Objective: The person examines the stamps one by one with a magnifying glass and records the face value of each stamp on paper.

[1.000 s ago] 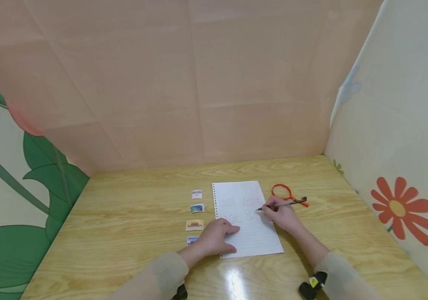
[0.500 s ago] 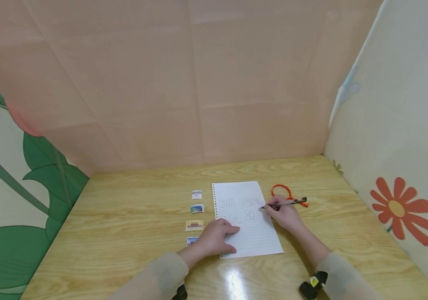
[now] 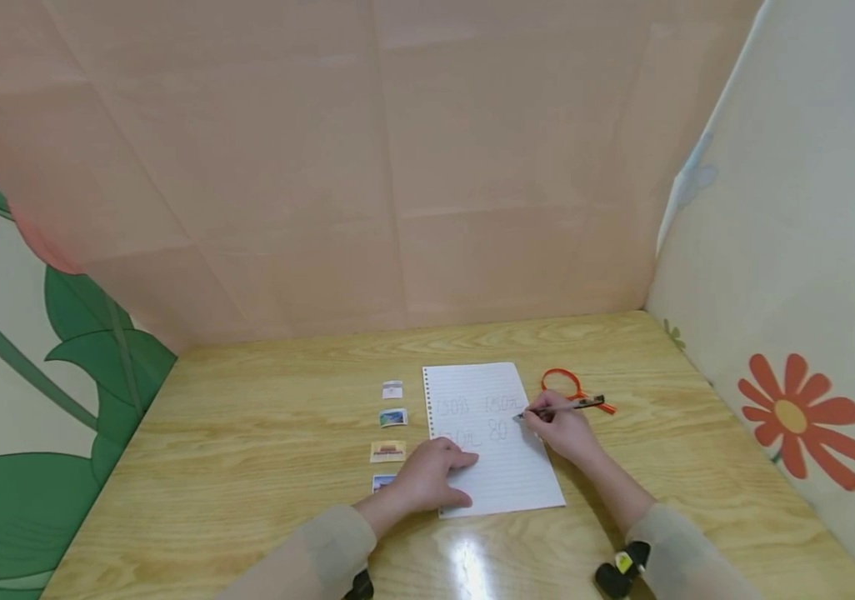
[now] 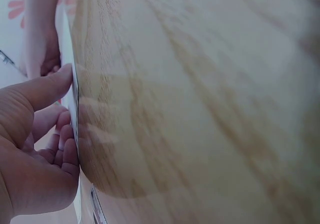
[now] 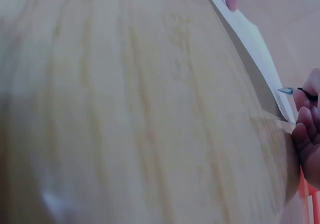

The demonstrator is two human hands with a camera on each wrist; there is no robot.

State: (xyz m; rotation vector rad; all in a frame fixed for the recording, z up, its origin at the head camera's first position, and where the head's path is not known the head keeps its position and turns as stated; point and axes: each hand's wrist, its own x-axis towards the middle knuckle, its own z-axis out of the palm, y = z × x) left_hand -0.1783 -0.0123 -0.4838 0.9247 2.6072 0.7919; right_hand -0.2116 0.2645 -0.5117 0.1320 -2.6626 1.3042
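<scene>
My right hand [image 3: 564, 427] pinches a pen [image 3: 577, 404], its tip close over a lined sheet of paper [image 3: 506, 483] just above a handwritten 80. In the right wrist view the pen's metal tip [image 5: 286, 90] points out past the curled fingers [image 5: 306, 121]. My left hand [image 3: 431, 475] rests on the lower left part of the sheet, thumb and fingers spread apart on it. From the left wrist view, the left thumb [image 4: 52, 86] and fingertips press along the paper. Several handwritten figures stand in the sheet's upper half, one group partly behind the left hand.
Left of the sheet, several small picture cards lie in a column, among them a yellow card [image 3: 387, 451] and a green-blue card [image 3: 393, 417]; the nearest is partly behind the left wrist. A red ring-shaped item [image 3: 562, 382] with a handle lies beyond the right hand on the wooden table [image 3: 247, 450].
The 80 was incomplete a second ago and its zero is now closed. My right hand lifted the pen toward the upper right, then shifted slightly left. The left hand stays in place.
</scene>
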